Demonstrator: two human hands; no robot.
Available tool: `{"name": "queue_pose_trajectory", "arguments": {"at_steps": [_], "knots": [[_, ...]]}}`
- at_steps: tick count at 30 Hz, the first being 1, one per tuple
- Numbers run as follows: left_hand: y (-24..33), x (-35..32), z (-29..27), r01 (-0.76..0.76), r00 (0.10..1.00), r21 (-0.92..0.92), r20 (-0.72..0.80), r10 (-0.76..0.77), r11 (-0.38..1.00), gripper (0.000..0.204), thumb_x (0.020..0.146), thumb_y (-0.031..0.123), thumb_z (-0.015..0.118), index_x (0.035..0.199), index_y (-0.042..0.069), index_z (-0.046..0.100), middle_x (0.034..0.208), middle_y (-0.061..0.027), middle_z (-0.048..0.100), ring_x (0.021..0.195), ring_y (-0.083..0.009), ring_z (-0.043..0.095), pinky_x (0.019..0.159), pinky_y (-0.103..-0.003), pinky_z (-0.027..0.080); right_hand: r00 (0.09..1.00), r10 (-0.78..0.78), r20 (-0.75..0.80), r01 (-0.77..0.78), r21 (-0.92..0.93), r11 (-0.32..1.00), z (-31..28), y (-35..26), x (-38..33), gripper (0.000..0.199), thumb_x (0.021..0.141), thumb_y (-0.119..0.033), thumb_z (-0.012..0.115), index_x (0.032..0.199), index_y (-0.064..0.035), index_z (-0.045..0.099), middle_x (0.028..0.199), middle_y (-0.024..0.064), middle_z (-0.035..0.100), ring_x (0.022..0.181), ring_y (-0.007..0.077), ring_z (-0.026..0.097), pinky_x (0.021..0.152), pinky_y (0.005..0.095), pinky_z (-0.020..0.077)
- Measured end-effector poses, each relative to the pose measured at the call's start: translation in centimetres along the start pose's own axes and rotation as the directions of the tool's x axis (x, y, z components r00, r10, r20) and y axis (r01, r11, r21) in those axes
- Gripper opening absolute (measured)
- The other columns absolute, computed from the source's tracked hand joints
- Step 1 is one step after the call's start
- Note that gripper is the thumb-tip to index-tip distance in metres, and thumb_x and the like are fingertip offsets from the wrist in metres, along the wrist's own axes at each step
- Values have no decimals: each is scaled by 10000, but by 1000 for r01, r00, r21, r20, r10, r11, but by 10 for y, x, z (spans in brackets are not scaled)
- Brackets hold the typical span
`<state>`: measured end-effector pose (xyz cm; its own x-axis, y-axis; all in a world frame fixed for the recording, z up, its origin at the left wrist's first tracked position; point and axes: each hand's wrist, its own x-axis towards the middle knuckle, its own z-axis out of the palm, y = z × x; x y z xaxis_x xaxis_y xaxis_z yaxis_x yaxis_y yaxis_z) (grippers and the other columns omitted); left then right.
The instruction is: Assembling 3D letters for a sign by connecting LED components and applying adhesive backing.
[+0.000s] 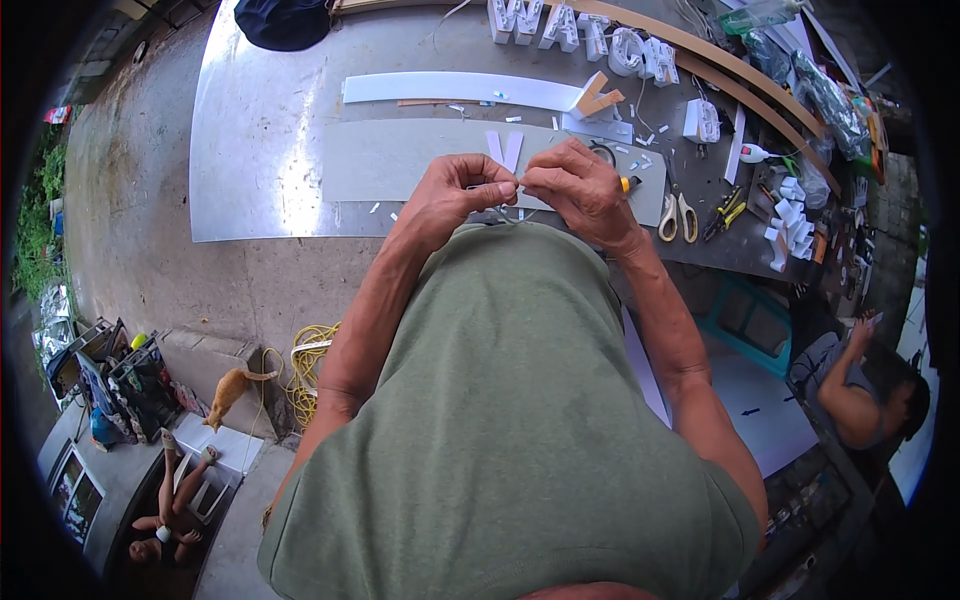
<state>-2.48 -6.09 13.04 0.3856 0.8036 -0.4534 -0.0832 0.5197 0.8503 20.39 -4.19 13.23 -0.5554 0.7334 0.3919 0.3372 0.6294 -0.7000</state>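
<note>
My left hand [462, 200] and my right hand [588, 192] meet above the near edge of a long grey board [375, 165]. Thumb and fingers are pinched together on both, fingertips almost touching. Whatever they hold is too small to make out. Just beyond the fingertips, two pale strips [512, 150] form a V shape on the board. Something yellow and black [629, 185], partly hidden, lies beside my right hand. Scissors with cream handles [679, 218] rest to its right, with yellow-handled pliers [728, 215] farther along.
White block letters [560, 28] stand along the far side, near a long white strip [450, 88]. Small white scraps are scattered about. Curled white pieces [790, 225] lie at right. One person [850, 385] sits at lower right, another [175, 510] at lower left, near an orange cat [232, 392].
</note>
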Motion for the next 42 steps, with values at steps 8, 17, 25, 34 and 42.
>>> {"name": "queue_pose_trajectory", "arguments": {"at_steps": [8,17,25,34,42], "knots": [[1,0,1,-4,1000,87,-20,6,996,168,890,131,746,971,-16,739,874,-69,722,828,-134,649,802,-291,511,992,100,82,-113,164,980,-1,-5,-6,137,829,-18,756,961,-32,721,883,72,690,807,225,660,690,339,530],[6,6,2,-83,973,544,-135,185,835,265,804,119,773,1038,-7,760,855,-131,765,767,-148,712,724,-293,558,978,146,146,-164,120,979,-9,-7,-5,128,806,-3,767,925,-31,728,843,68,688,771,198,669,647,321,524],[25,8,20,-185,936,604,-131,326,775,361,769,34,776,1122,-18,717,888,-172,761,834,-238,753,739,-338,590,998,-26,66,37,-184,982,-15,-14,8,134,777,-58,777,894,-84,716,823,22,638,778,196,625,640,337,522],[31,9,25,-359,837,872,142,529,333,588,762,-43,714,1318,18,531,836,-177,650,825,-360,657,728,-454,531,995,-55,79,70,-199,977,-22,-16,13,108,793,-57,759,890,-73,714,829,24,629,790,195,612,655,339,520],[33,10,24,-437,827,840,235,510,322,644,767,-107,656,1370,30,476,850,-164,625,862,-339,631,766,-440,513,991,77,106,-71,-54,996,-20,-12,13,133,788,-13,776,919,-27,753,852,61,673,796,216,634,697,336,529]]}}
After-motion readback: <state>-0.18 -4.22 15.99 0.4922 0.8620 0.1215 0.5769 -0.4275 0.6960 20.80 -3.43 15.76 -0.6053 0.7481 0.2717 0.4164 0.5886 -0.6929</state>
